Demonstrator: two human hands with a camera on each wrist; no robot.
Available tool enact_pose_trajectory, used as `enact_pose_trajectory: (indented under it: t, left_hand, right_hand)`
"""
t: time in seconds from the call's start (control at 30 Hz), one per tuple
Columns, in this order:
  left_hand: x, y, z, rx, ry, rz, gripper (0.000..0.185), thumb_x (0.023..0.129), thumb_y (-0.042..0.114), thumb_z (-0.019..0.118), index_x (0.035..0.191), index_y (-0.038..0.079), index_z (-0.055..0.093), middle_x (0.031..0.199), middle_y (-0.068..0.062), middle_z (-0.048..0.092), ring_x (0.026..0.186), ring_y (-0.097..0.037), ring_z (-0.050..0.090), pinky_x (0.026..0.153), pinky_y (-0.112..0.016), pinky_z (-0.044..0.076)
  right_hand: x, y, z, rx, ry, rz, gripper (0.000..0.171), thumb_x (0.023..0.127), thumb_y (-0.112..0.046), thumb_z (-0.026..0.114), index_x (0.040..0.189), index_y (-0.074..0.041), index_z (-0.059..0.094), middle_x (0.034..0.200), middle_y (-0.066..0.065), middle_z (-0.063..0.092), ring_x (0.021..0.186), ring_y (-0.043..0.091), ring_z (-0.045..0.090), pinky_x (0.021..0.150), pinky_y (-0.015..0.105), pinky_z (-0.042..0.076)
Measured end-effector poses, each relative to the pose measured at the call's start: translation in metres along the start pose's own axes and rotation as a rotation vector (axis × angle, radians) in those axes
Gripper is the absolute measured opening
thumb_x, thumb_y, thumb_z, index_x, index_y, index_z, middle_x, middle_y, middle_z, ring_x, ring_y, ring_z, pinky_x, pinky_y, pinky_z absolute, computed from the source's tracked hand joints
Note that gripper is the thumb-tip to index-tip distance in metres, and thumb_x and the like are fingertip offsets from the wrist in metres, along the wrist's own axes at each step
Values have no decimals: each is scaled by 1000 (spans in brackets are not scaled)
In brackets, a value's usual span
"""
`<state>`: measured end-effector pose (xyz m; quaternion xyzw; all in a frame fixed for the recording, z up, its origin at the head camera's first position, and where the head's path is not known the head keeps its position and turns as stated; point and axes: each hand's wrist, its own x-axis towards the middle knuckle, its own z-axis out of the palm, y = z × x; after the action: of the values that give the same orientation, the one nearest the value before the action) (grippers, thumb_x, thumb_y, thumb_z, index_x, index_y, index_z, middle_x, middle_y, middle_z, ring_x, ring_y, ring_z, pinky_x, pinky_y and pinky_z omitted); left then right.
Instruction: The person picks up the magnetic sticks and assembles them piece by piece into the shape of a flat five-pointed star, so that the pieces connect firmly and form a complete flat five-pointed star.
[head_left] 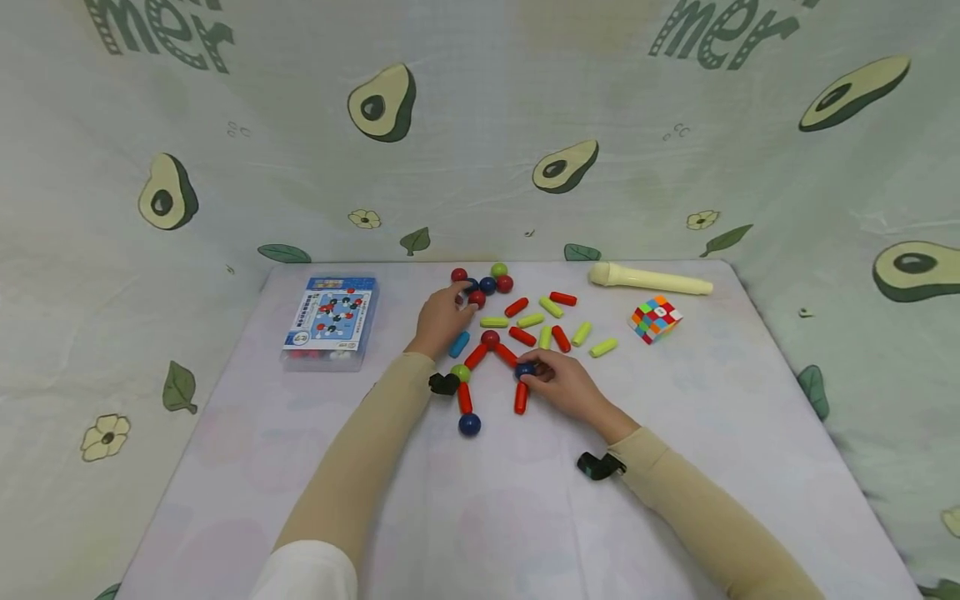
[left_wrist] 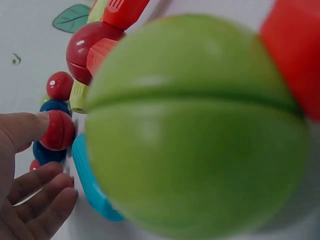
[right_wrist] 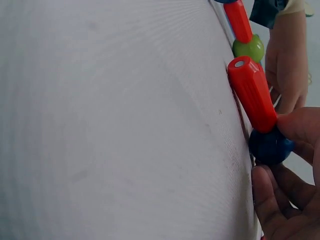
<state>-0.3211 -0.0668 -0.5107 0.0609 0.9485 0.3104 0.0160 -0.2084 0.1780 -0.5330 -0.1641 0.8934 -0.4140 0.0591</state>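
A person's two hands are at work on the white cloth-covered counter [head_left: 675,475]. The right hand [head_left: 562,386] pinches a shiny dark blue ball [head_left: 525,370] between its thumb and fingers, near the middle of the counter. This ball is part of a shape made of sticks and balls. At its top, toward the back edge, is a shiny red ball [head_left: 490,337]. Two red plastic sticks [head_left: 476,357] spread from it, one to the dark blue ball and one to a lime green ball [head_left: 461,373]. A lower red stick [head_left: 521,400] comes off the held ball, and its other end is free. Another lower red stick joins the green ball to a second blue ball [head_left: 470,425].

The left hand [head_left: 438,323] reaches to a bunch of colored balls [head_left: 488,286] by the back edge. Its thumb is at a red one, and its other fingers are loose and spread. A light blue stick [head_left: 459,344] lies near it.

A clear plastic box with a blue and white label [head_left: 330,321] sits near the back left corner.
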Motion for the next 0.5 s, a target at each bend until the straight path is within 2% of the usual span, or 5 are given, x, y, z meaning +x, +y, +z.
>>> enact_pose_trajectory:
  t: [0.23,0.5]
  left_hand:
    - [7,6,6,88,0,-35,47,98,36,68,141,19,60,112,-5,67,99,-23,59,89,-39,52]
    - [9,6,12,75,23,-45,40,98,32,70,135,18,63,111,-6,70,96,-23,61,90,-41,52]
  right_hand:
    - [1,-2,1,1,-6,6,28,96,-22,73,124,-20,69,104,-4,68,89,15,62,82,33,54]
    - [0,1,1,-3,-4,11,27,96,-22,73,123,-20,69,104,-4,68,89,14,62,82,32,54]
